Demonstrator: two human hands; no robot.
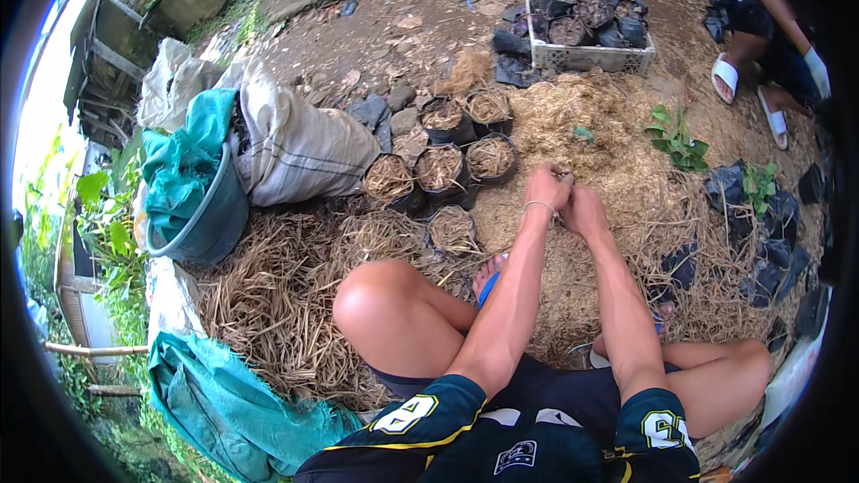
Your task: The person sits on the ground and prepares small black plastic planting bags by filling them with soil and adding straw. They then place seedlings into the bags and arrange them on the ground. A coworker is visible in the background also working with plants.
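Observation:
My left hand (547, 189) and my right hand (582, 209) meet in front of me, low over a pile of sawdust-like litter (584, 107). Their fingers come together around something small and dark that I cannot make out. Just left of them stands a group of black plastic grow bags (439, 168) filled with dry straw. One more straw-filled bag (452, 229) sits nearer to my knee. A torn green leaf (583, 133) lies on the pile beyond my fingers.
A white crate (590, 57) of filled black bags stands beyond the pile. A person in white sandals (725, 78) is at the upper right. Leafy seedlings (678, 141) lie at right. A woven sack (302, 141), a bucket (215, 221) and loose straw (282, 302) are at left.

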